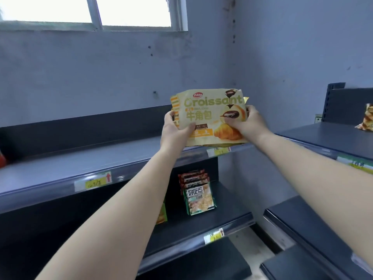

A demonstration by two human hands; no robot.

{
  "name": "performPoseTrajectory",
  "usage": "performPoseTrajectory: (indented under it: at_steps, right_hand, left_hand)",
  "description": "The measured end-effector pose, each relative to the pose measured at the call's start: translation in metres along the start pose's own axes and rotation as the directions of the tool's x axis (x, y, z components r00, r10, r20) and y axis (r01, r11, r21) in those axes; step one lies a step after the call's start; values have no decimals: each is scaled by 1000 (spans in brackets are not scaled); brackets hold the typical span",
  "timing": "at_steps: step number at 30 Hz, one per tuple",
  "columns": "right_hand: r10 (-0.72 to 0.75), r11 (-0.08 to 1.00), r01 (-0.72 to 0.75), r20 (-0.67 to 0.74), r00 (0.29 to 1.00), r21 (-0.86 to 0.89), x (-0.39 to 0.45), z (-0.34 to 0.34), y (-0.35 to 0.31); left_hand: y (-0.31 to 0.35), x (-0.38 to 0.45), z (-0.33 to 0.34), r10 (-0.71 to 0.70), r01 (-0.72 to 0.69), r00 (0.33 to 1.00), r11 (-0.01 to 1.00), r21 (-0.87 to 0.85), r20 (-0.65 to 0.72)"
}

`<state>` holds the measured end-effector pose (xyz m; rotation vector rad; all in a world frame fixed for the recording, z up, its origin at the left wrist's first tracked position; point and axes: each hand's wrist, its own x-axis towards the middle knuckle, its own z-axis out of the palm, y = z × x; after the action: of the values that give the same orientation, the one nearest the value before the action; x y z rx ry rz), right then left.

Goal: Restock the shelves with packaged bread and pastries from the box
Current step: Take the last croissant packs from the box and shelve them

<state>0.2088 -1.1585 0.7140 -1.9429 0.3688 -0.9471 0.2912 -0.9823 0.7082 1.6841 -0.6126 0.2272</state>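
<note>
Both hands hold a beige croissant pack upright over the right end of the top shelf. My left hand grips its lower left edge, thumb on the front. My right hand grips its lower right side. More yellow packs seem to stand behind it, their edges showing at left. The pack's bottom edge sits at the shelf's front lip. The box is out of view.
On the shelf below stands a row of green and red snack packs, with another pack partly hidden by my left arm. A second shelving unit at right carries one pack. Price tags line the shelf edges.
</note>
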Motion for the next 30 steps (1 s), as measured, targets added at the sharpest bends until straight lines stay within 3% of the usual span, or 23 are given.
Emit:
performPoseTrajectory:
  at_steps: [7, 15, 21, 26, 30]
  right_hand:
    - [10, 1000, -9, 60, 998, -14, 90, -10, 59]
    - [-68, 996, 80, 225, 972, -42, 155, 17, 94]
    - [-183, 983, 172, 313, 932, 61, 176, 30, 114]
    - [-114, 991, 81, 384, 916, 102, 189, 30, 141]
    - [-48, 950, -66, 353, 935, 305, 207, 28, 134]
  left_hand:
    - [-23, 60, 70, -26, 26, 1000, 999, 39, 14]
    - [-46, 95, 91, -101, 117, 988, 985, 128, -119]
    - [-59, 107, 94, -146, 182, 966, 970, 163, -212]
    - [-60, 114, 94, -154, 190, 946, 977, 101, -285]
    - [-59, 137, 89, -201, 199, 890, 979, -48, -408]
